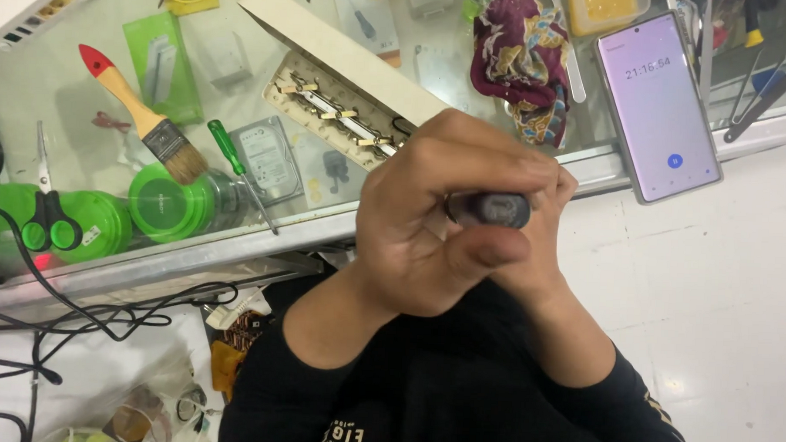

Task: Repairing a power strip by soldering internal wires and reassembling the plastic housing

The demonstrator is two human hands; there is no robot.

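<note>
Both hands are clasping together near centre: the left hand (428, 222) is wrapping around a small dark cylindrical object (489, 209), thumb pressing beneath it, while the right hand (545, 244) is sitting mostly hidden behind. How far the work has got cannot be told. At ten o'clock a green screwdriver (238, 172) and paintbrush (144, 116) are lying untouched; at one o'clock a phone (658, 108) is glowing.

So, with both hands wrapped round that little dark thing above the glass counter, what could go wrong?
The hands grip the small dark cylinder so closely that it is mostly hidden; a slip could drop it onto the glass counter. The phone lies across the counter's edge, so a stray elbow might knock it off. The screwdriver and scissors lie loose close by and could be bumped.
</note>
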